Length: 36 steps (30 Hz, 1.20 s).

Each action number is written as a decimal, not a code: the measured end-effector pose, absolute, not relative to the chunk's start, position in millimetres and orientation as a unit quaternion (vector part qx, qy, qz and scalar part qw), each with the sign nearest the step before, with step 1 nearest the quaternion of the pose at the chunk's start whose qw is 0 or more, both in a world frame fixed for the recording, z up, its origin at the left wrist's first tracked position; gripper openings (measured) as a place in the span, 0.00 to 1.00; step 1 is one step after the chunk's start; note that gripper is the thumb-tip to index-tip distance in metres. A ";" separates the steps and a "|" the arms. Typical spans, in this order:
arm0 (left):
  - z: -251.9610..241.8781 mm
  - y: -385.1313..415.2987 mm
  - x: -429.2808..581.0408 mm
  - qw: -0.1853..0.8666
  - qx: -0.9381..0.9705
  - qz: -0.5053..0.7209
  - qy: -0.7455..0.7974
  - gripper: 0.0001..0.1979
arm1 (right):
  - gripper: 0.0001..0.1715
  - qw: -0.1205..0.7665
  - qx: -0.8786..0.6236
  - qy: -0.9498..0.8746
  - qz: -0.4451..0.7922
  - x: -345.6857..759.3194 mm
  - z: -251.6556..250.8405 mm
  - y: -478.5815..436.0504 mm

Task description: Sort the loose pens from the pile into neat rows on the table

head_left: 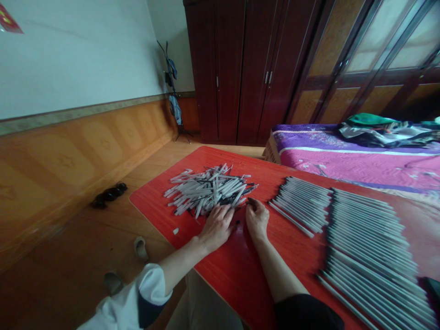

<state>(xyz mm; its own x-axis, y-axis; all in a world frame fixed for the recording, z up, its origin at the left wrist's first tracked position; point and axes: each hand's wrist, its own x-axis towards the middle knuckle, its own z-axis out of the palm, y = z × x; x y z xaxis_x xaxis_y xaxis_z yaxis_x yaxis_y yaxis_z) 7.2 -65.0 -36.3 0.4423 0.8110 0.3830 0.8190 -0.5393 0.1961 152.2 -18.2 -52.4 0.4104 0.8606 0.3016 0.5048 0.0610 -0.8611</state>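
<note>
A loose heap of grey pen barrels and caps (209,189) lies on the far left part of the red table (240,270). My left hand (217,227) rests palm down at the near edge of the heap, fingers spread into the pieces. My right hand (256,218) sits just right of it, fingers curled in a pinch at the heap's edge on a small dark piece. Two neat rows of assembled grey pens (302,204) lie to the right, a short row and a longer one (371,250).
A bed with a purple and pink cover (350,158) stands behind the table on the right. Dark wooden wardrobes (247,68) fill the back wall. Slippers (140,247) and dark shoes (109,195) lie on the wooden floor to the left.
</note>
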 end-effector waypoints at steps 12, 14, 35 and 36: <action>-40.3 -63.2 25.5 0.016 -0.824 -0.210 -0.525 0.29 | 0.24 0.552 -0.640 -0.492 0.211 156.6 -54.1 -17.2; -41.9 -62.1 27.3 0.010 -0.832 -0.208 -0.514 0.29 | 0.24 0.554 -0.635 -0.493 0.217 157.0 -53.2 -17.2; -10.3 -41.6 5.2 -0.002 -0.875 -0.229 -0.426 0.15 | 0.22 0.470 -0.665 -0.558 0.159 160.8 -43.2 -13.4; -12.5 -44.7 6.8 0.008 -0.885 -0.210 -0.414 0.14 | 0.22 0.466 -0.668 -0.560 0.156 160.8 -43.5 -13.0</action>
<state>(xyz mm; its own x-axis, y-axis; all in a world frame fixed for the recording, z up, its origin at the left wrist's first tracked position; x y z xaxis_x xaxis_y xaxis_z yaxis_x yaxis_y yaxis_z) 6.8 -44.7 -12.5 0.5683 0.7308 0.3781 0.7373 -0.6563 0.1602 160.8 -13.0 -43.5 0.3245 0.8923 0.3137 0.6028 0.0605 -0.7956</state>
